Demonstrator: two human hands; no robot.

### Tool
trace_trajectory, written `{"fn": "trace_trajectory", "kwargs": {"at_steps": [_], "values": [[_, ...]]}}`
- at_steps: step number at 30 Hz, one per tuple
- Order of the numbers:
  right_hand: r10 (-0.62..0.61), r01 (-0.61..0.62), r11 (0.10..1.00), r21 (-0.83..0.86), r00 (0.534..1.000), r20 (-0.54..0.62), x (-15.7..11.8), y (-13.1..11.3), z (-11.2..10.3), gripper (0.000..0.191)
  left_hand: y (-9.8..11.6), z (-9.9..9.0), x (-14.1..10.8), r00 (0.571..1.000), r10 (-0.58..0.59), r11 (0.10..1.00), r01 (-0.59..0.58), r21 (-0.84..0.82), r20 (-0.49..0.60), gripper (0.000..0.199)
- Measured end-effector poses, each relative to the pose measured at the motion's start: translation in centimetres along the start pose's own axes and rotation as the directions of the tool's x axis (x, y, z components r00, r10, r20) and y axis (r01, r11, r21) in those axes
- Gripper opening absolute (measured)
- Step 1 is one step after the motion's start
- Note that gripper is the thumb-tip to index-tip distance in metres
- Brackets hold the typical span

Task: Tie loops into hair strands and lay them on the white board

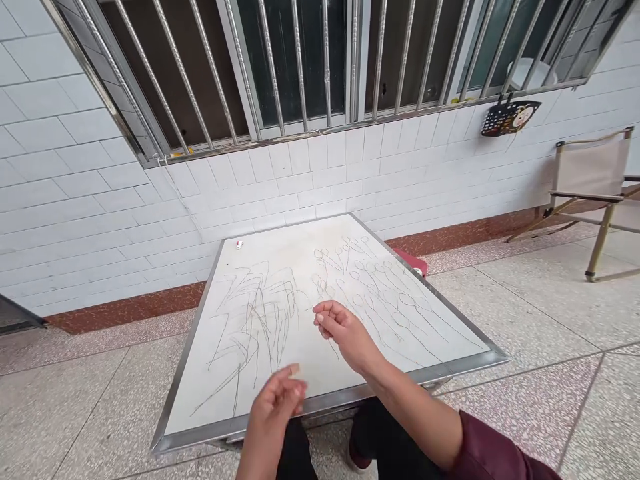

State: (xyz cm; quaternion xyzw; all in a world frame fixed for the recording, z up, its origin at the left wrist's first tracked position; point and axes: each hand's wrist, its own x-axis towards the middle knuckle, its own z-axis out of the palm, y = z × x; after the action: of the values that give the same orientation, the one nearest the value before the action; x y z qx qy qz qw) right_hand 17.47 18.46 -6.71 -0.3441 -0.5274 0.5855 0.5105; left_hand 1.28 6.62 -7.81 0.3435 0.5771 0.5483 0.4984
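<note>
My right hand [343, 330] is above the middle of the white-topped table [310, 380]. Its thumb and forefinger are pinched; whatever is between them is too thin to make out. Lower and to the left, my left hand [275, 403] hovers over the near edge, slightly blurred. Its fingers are half curled, with a gap between thumb and forefinger, and a beige band shows near one fingertip. Thin dark bent wires [260, 313] lie in a loose bunch on the left half. On the right half are several wires with looped ends [370, 303], spread in rows.
A small white and red object [239, 245] sits at the table's far left corner. Behind stands a white tiled wall [285, 183] with a barred window [295, 60]. A dark basket [510, 119] hangs there. A folding chair [593, 173] is at right; something red [413, 262] is beside the table.
</note>
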Motion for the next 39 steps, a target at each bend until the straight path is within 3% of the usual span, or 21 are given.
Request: {"fn": "trace_trajectory", "kwargs": {"at_steps": [5, 9, 12, 17, 24, 28, 31, 34, 39], "values": [[0.090, -0.103, 0.984, 0.144, 0.992, 0.091, -8.0, 0.3, 2.3, 0.022, 1.9, 2.2, -2.0, 0.989, 0.121, 0.973, -0.136, -0.187, -0.088, 0.053], [0.104, -0.124, 0.988, 0.090, 0.975, 0.197, -10.9, 0.2, 2.4, 0.025, 1.4, 2.9, -3.9, 0.982, 0.112, 0.954, -0.150, -0.260, -0.153, 0.046], [0.071, -0.088, 0.994, 0.057, 0.965, 0.253, -12.1, -0.4, 2.1, 0.024, 1.2, 2.5, -5.3, 0.981, 0.148, 0.956, -0.175, -0.236, -0.128, 0.043], [-0.023, 0.008, 0.998, 0.060, 0.966, 0.257, -13.3, -1.3, 2.6, 0.028, 2.0, 1.9, -7.3, 0.975, 0.221, 0.975, -0.221, -0.012, 0.019, 0.042], [-0.134, 0.162, 0.977, -0.140, 0.973, 0.190, -14.3, -1.3, 2.9, 0.022, 2.5, 1.4, -8.8, 0.974, 0.212, 0.971, -0.219, 0.095, 0.083, 0.048], [-0.194, 0.226, 0.963, -0.149, 0.960, 0.201, -14.6, -1.4, 3.5, 0.025, 2.9, 1.4, -9.2, 0.972, 0.216, 0.941, -0.233, 0.245, 0.095, 0.053], [-0.202, 0.231, 0.958, -0.171, 0.965, 0.169, -14.5, -1.4, 4.0, 0.019, 3.1, 1.3, -9.4, 0.970, 0.179, 0.904, -0.228, 0.361, 0.166, 0.055], [-0.212, 0.238, 0.939, -0.248, 0.969, 0.126, -14.2, -1.5, 3.9, 0.016, 3.3, 0.8, -9.4, 0.960, 0.117, 0.933, -0.194, 0.304, 0.254, 0.056], [-0.141, 0.169, 0.953, -0.250, 0.982, 0.125, -13.9, -1.5, 3.0, 0.017, 3.3, 0.1, -9.4, 0.919, 0.091, 0.995, -0.096, -0.004, 0.384, 0.051]]}}
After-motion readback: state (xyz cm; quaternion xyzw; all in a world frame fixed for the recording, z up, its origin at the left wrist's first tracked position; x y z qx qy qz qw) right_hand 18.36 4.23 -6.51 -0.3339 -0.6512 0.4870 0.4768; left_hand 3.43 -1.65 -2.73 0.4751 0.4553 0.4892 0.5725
